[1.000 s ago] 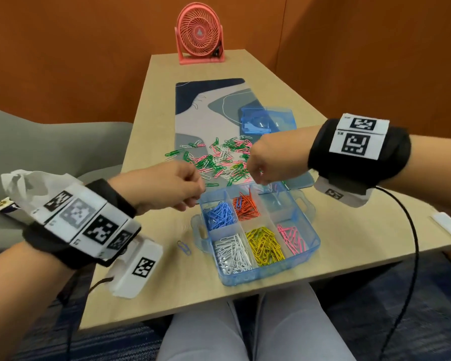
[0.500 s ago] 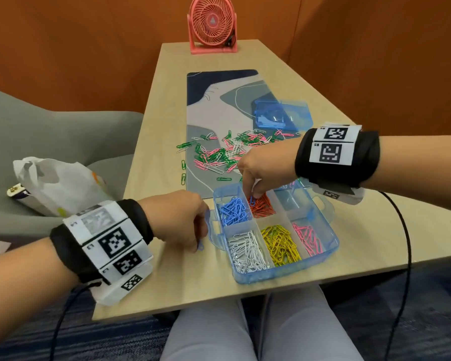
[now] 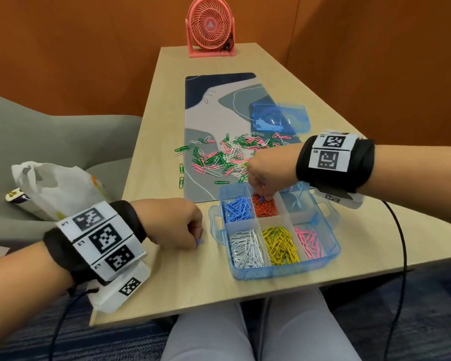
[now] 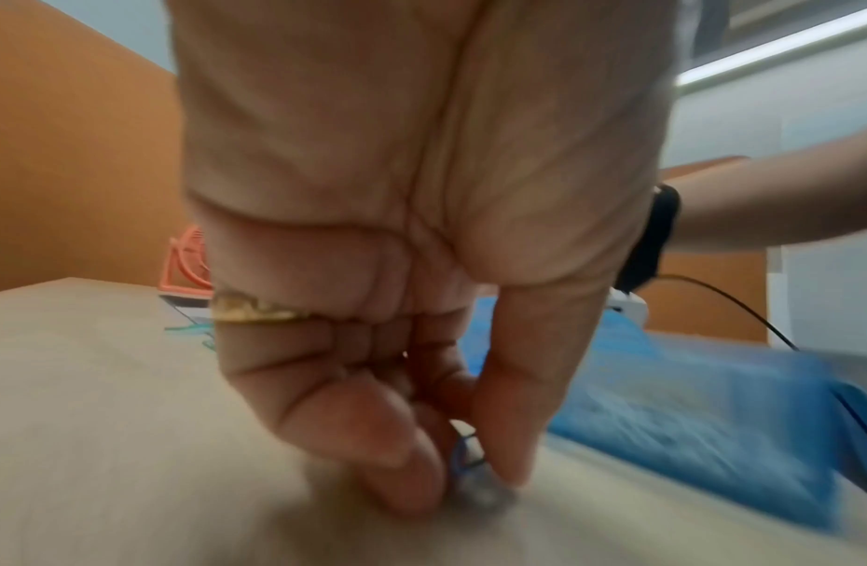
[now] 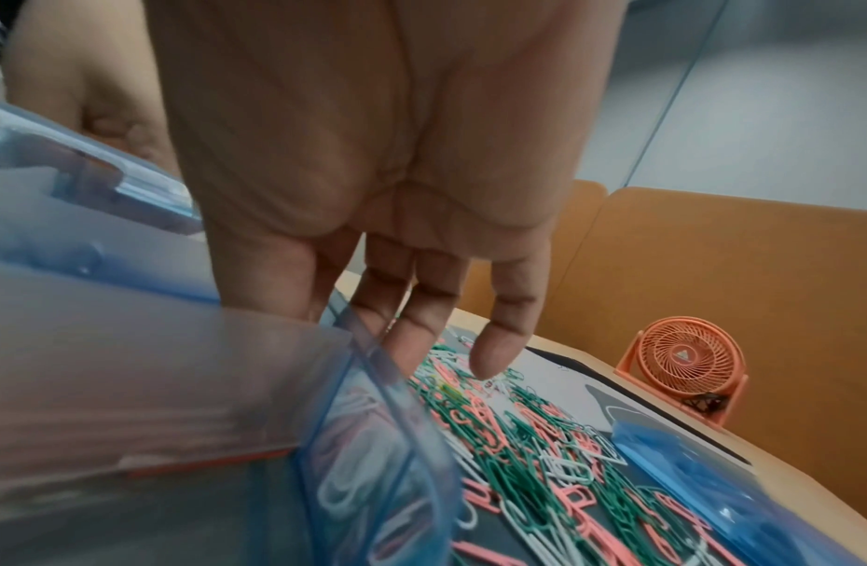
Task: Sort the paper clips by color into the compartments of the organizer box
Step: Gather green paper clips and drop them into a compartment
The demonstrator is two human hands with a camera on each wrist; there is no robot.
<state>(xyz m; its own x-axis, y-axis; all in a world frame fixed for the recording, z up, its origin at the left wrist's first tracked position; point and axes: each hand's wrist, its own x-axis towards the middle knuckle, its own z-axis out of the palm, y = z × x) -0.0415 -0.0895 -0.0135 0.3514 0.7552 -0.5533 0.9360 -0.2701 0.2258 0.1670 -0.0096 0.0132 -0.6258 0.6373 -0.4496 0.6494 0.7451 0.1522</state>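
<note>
Left wrist view alone shows the left hand point(image 4: 422, 383) pinching a blue clip point(image 4: 465, 455) on the worktop point(image 4: 107, 421); head view shows the right hand point(image 3: 268, 173) pinching another blue clip point(image 3: 262, 198) over the box point(image 3: 284, 272).

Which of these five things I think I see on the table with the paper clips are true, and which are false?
1. The organizer box has one compartment with no clips in it. True: the far right one.
2. The yellow clips lie in the near middle compartment. True.
3. The left hand is reaching into the box. False: it is on the table beside the box, fingers pinching a blue clip.
4. The lid is on the box. False: it lies apart on the mat, beyond the loose clips.
5. The right hand is over the orange clips. True.
</note>
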